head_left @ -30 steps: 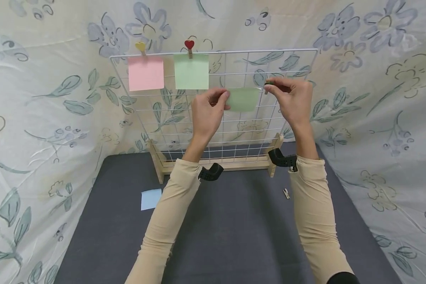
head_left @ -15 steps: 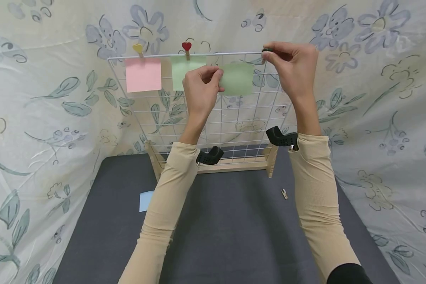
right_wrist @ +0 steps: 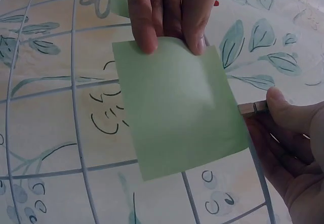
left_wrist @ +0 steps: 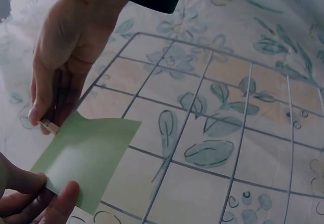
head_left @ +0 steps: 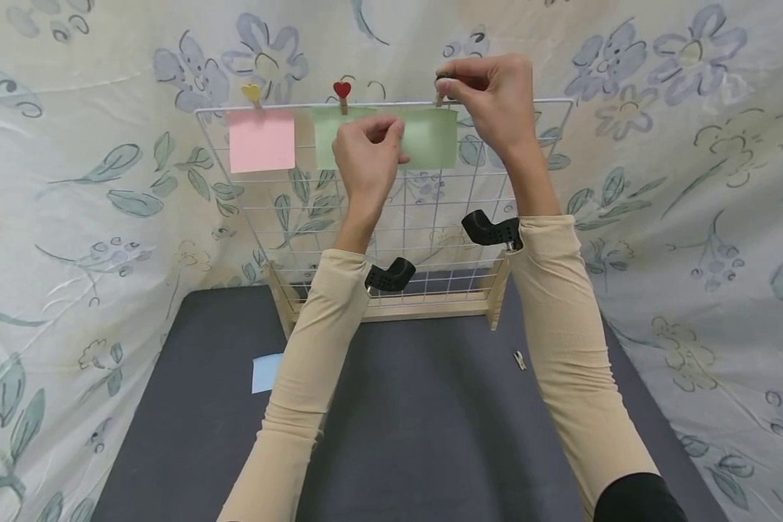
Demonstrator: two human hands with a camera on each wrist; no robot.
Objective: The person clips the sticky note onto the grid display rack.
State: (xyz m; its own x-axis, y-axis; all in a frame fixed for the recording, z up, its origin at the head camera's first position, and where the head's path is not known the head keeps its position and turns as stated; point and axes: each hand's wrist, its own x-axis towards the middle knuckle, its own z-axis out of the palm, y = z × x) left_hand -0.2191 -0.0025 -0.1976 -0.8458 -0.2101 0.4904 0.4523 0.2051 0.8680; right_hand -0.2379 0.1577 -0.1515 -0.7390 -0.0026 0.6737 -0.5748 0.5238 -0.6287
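My left hand (head_left: 368, 156) pinches the left edge of a light green paper sheet (head_left: 431, 141) between thumb and fingers, holding it up against a white wire grid (head_left: 541, 101). With thumb and forefinger, my right hand (head_left: 496, 94) pinches a small wooden clothespin (right_wrist: 248, 109) with a dark top. The clothespin's tip meets the sheet's upper edge at the grid's top wire. In the left wrist view, the sheet (left_wrist: 91, 153) bends slightly near the clothespin (left_wrist: 49, 126).
Left along the top wire hang a pink sheet (head_left: 262, 141) under a yellow heart clothespin (head_left: 251, 93) and another green sheet (head_left: 326, 138) under a red heart one (head_left: 342, 90). A blue sheet (head_left: 265, 373) and a loose clothespin (head_left: 519, 360) lie on the dark table (head_left: 417, 420).
My left hand has raised the green sheet to the top wire. My right hand has gone up and then left, bringing the clothespin to the sheet's upper edge.
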